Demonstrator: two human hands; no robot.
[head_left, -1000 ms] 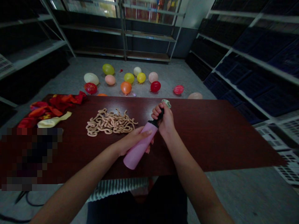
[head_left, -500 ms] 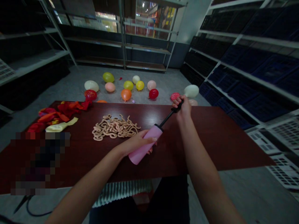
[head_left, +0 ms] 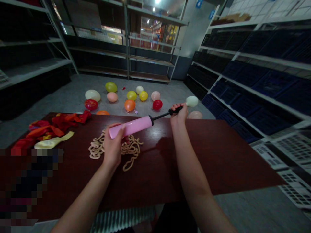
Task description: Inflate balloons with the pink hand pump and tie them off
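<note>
My left hand (head_left: 113, 146) grips the near end of a pink balloon pump (head_left: 132, 126), held almost level above the dark red table (head_left: 218, 155). My right hand (head_left: 179, 114) is closed round the pump's black handle (head_left: 175, 110), with the rod pulled partly out. A pale, partly inflated balloon (head_left: 192, 101) shows just past my right hand. Under my left hand lies a heap of tan uninflated long balloons (head_left: 130, 149).
Red, orange and yellow flat balloons (head_left: 52, 127) lie at the table's left. Several inflated balloons (head_left: 129, 105) are scattered on the grey floor beyond. Metal shelving stands left, behind and right; white crates (head_left: 289, 152) sit at the right.
The pump has been lifted off the table and swung to nearly level, its body moved left over the tan heap. The pale balloon at my right hand has grown from a small wad.
</note>
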